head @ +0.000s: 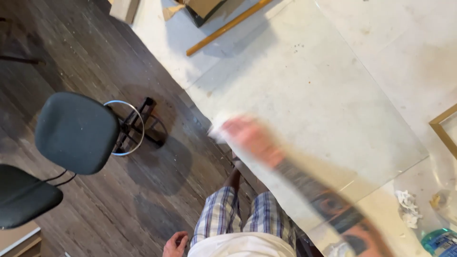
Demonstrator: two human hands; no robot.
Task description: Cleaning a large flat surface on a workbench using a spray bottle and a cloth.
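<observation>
My right hand reaches out over a large clear glass sheet that lies flat on a white table. The hand is blurred by motion and presses a white crumpled cloth or paper onto the glass near its left corner. My tattooed forearm crosses the sheet's near edge. Down beside my hip, over the dark floor, my left hand hangs with loosely curled fingers and nothing in it.
A dark padded stool with a metal foot ring stands on the wooden floor at left, with another dark seat below it. The table also carries a wooden strip, cardboard, a gold frame corner, crumpled paper and a blue-capped bottle.
</observation>
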